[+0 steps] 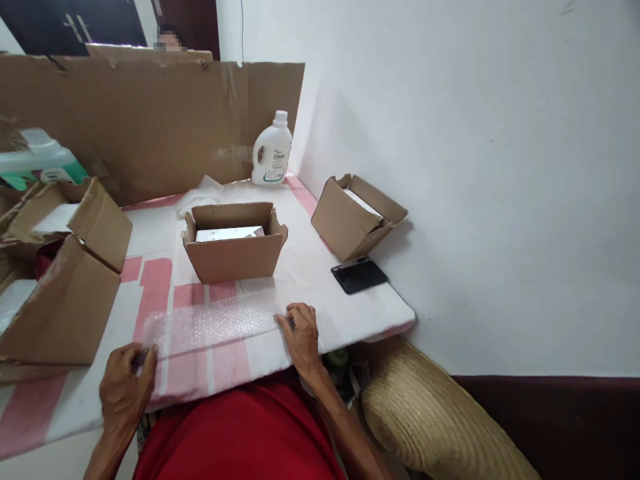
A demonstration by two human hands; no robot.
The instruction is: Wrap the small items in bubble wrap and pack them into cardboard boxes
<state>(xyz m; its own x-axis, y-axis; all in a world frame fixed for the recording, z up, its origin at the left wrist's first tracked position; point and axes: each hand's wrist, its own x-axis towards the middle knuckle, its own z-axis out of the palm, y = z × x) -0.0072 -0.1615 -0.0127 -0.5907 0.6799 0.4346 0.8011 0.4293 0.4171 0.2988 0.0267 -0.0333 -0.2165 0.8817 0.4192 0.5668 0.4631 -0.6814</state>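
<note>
A strip of clear bubble wrap lies stretched along the front of the table, held at both ends. My left hand pinches its left end, thumb and fingers closed. At the right end, my right hand grips the wrap with its fingers curled over the edge. Just behind the strip stands an open cardboard box, and a white box shows inside it. The bubble wrap is apart from that carton.
More open cartons crowd the left side. A tilted carton leans by the wall, behind a black phone. A white jug stands before a cardboard panel. Below the table's right edge is a rolled woven mat.
</note>
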